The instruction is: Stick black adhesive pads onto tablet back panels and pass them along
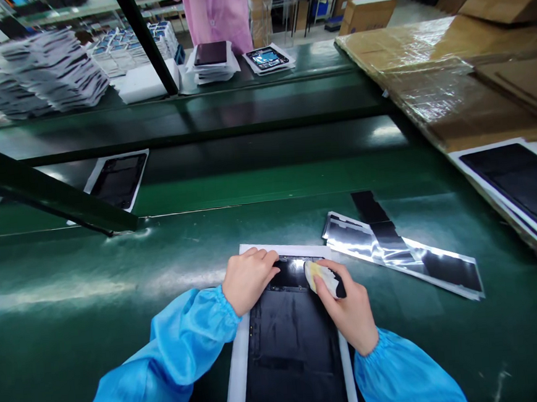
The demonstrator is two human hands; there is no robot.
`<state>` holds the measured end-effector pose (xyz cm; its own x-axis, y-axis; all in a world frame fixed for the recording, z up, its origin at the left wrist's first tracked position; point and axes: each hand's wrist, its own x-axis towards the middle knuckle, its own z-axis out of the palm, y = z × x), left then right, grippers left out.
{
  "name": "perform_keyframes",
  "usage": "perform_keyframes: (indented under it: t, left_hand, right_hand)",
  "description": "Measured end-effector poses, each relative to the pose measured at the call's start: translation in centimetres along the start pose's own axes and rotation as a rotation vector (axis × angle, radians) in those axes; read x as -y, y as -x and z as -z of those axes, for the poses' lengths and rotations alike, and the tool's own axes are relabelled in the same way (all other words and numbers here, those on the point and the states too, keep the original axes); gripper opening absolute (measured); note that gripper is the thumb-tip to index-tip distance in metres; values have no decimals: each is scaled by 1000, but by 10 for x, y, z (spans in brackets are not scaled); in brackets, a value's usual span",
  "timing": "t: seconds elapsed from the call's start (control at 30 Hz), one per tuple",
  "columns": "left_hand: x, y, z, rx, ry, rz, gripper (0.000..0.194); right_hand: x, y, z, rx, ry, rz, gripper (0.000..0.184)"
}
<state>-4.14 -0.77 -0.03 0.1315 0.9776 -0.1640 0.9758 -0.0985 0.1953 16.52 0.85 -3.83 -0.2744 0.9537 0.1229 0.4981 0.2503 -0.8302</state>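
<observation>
A black tablet panel (294,347) lies on a white sheet (238,377) before me, with a glossy dark strip (289,273) across its upper end. My left hand (250,280) presses on the panel's upper left corner, fingers bent and close together, the tips at the strip. Between thumb and fingers, my right hand (346,306) grips a small rounded pad (322,278), whitish and yellowish with a black end. This pad touches the strip's right part. Beyond my right hand lies a stack of shiny film strips (445,264), crossed by a black strip (382,226).
A slanting green post (49,190) stands at left. Another panel (118,182) lies behind it on the belt. At right, a panel (523,187) rests on wrapped cardboard (427,95). Across the line are paper stacks (48,69) and a person in pink (216,13).
</observation>
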Motion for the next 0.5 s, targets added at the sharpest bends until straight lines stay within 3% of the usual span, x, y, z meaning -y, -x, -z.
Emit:
perform_keyframes:
  t: [0.17, 0.27, 0.33, 0.5]
  left_hand:
    - [-3, 3, -1, -86, -170, 36, 31]
    - [3, 8, -8, -105, -200, -153, 18]
    - [10, 14, -14, -107, -196, -303, 19]
    - [30, 30, -25, -135, -96, -364, 35]
  right_hand:
    - [-2, 1, -1, -2, -4, 9, 23]
    - [-4, 1, -3, -9, 1, 17, 22]
    - [-5, 0, -3, -12, 0, 20, 22]
    - [-5, 1, 1, 1, 46, 8, 26]
